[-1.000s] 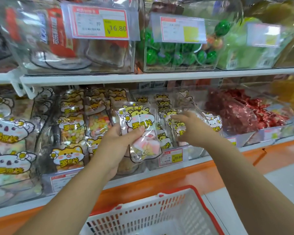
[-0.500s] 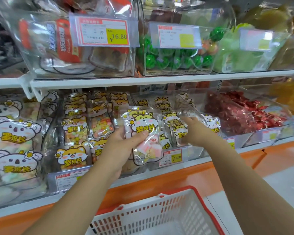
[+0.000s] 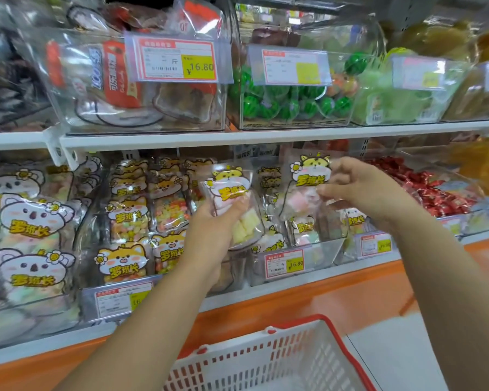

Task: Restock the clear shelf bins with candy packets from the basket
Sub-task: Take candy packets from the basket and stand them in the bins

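My left hand (image 3: pixel 213 231) grips a clear candy packet (image 3: pixel 228 190) with a yellow cartoon animal on it, held upright in front of the lower shelf. My right hand (image 3: pixel 359 190) pinches a second, similar packet (image 3: pixel 305 187) by its right edge, lifted above the clear shelf bin (image 3: pixel 326 253) with a 16.80 price tag. That bin holds several more of the same packets. The white basket (image 3: pixel 268 359) with a red rim sits below my arms; what it holds is not visible.
Neighbouring lower bins hold koala packets (image 3: pixel 31 221) at left, cat packets (image 3: pixel 130 218) beside them and red wrapped sweets (image 3: pixel 435 193) at right. The white upper shelf (image 3: pixel 237 138) carries bins of watermelon balls (image 3: pixel 291 105) and other snacks. An orange base (image 3: pixel 322 294) runs below.
My right hand has come up out of the bin, lifting a packet by its edge. My left hand with its packet has stayed in about the same place.
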### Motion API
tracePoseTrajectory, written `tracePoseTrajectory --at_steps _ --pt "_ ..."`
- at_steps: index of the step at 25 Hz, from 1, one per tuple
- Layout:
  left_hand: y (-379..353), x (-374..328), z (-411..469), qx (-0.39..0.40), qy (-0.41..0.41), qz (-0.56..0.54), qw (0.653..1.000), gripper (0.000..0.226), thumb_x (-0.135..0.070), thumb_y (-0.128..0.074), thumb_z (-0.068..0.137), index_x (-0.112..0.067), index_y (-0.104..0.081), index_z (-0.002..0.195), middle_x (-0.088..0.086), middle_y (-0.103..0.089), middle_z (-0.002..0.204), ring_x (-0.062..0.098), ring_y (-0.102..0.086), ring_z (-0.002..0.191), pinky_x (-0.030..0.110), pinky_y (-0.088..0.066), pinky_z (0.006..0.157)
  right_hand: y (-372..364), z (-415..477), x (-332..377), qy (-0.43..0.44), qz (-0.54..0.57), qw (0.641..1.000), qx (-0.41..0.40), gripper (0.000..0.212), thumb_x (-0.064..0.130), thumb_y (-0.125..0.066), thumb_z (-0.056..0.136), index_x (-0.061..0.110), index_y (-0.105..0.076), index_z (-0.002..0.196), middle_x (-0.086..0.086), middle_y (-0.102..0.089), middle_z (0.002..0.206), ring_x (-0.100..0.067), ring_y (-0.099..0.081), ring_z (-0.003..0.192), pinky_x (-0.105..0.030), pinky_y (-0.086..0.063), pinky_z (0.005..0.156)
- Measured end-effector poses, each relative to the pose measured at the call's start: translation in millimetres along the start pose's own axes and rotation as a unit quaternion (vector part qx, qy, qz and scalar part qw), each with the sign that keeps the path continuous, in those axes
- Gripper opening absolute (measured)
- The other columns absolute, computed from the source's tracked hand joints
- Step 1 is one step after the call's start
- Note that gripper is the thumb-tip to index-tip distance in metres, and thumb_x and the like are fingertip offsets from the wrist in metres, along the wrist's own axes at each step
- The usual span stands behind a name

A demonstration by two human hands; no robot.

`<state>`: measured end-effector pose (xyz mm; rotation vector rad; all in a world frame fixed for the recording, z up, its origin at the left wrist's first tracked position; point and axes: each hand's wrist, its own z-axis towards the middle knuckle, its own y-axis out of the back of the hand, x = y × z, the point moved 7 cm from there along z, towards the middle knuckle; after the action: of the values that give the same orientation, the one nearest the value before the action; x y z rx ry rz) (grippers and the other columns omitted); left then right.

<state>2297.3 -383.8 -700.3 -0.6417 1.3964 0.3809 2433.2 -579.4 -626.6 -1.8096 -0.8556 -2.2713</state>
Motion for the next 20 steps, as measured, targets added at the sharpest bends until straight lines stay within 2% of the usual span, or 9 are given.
tracePoseTrajectory --at_steps 2,4,5,7,9,12,15,18,20 --pt "10 0 4 -0.016 -0.003 0.000 1.000 0.018 -0.036 -0.072 0.086 -0.030 -0.067 0.102 -0.018 -0.074 0.093 0.002 -0.070 0.087 0.021 -0.047 0.069 14 4 -12 0.001 -0.126 0.991 -0.046 0.025 0.003 -0.073 0.083 0.019 -0.057 0.095 0.002 -0.057 0.064 -0.023 -0.062 0.070 -0.033 -0.053 0.065" --pt "14 2 7 -0.016 -0.004 -0.002 1.000 0.015 -0.035 -0.072 0.086 -0.031 -0.067 0.099 -0.018 -0.075 0.092 0.003 -0.070 0.088 0.023 -0.049 0.072 6 4 -36 -0.063 -0.302 0.951 -0.002 0.026 0.006 -0.075 0.081 0.010 -0.062 0.103 -0.003 -0.067 0.077 -0.021 -0.068 0.066 -0.032 -0.055 0.063" --pt "13 4 8 -0.012 -0.001 -0.001 1.000 0.016 -0.035 -0.073 0.086 -0.031 -0.068 0.100 -0.016 -0.075 0.094 0.005 -0.070 0.091 0.027 -0.051 0.077 1 3 -50 -0.110 -0.345 0.931 0.029 0.032 0.006 -0.075 0.080 0.006 -0.063 0.110 -0.009 -0.070 0.085 -0.024 -0.071 0.070 -0.036 -0.058 0.068" --pt "8 8 9 -0.001 0.003 0.007 1.000 0.021 -0.035 -0.074 0.085 -0.029 -0.069 0.105 -0.013 -0.075 0.098 0.009 -0.070 0.095 0.033 -0.053 0.087 -4 0 -58 -0.154 -0.364 0.917 0.048 0.056 0.008 -0.075 0.080 0.006 -0.053 0.131 -0.016 -0.070 0.099 -0.030 -0.072 0.080 -0.041 -0.059 0.078" --pt "6 9 8 0.005 0.003 0.012 1.000 0.023 -0.034 -0.074 0.085 -0.028 -0.069 0.107 -0.012 -0.075 0.099 0.009 -0.070 0.096 0.034 -0.053 0.088 -4 2 -38 -0.095 -0.408 0.908 0.012 0.071 0.017 -0.076 0.080 0.020 -0.042 0.143 -0.014 -0.067 0.113 -0.030 -0.067 0.095 -0.039 -0.055 0.083" --pt "7 9 7 0.004 0.003 0.011 1.000 0.023 -0.035 -0.074 0.085 -0.028 -0.069 0.106 -0.012 -0.075 0.098 0.010 -0.070 0.096 0.032 -0.052 0.086 -14 3 -13 0.016 -0.479 0.877 -0.021 0.051 0.032 -0.070 0.086 0.036 -0.052 0.134 -0.007 -0.054 0.128 -0.028 -0.059 0.109 -0.037 -0.049 0.092" --pt "7 10 6 0.011 0.004 0.013 1.000 0.023 -0.034 -0.073 0.085 -0.028 -0.069 0.107 -0.014 -0.075 0.097 0.008 -0.070 0.095 0.028 -0.051 0.081 -36 9 -38 -0.012 -0.524 0.850 0.055 0.030 0.024 -0.055 0.097 0.026 -0.064 0.125 -0.009 -0.049 0.133 -0.025 -0.056 0.111 -0.033 -0.046 0.091" --pt "7 10 4 0.025 0.006 0.024 0.999 0.026 -0.033 -0.072 0.086 -0.027 -0.068 0.111 -0.014 -0.075 0.100 0.008 -0.070 0.097 0.030 -0.052 0.085 -50 19 -67 -0.045 -0.591 0.797 0.118 0.037 0.007 -0.046 0.098 0.021 -0.061 0.129 -0.013 -0.048 0.136 -0.024 -0.055 0.114 -0.031 -0.048 0.090" --pt "8 10 3 0.029 0.011 0.025 0.999 0.023 -0.031 -0.071 0.087 -0.027 -0.068 0.110 -0.013 -0.075 0.098 0.005 -0.071 0.091 0.025 -0.052 0.077 -50 23 -71 -0.036 -0.563 0.818 0.114 0.042 0.012 -0.051 0.098 0.026 -0.053 0.137 -0.015 -0.040 0.143 -0.027 -0.056 0.115 -0.032 -0.047 0.092"
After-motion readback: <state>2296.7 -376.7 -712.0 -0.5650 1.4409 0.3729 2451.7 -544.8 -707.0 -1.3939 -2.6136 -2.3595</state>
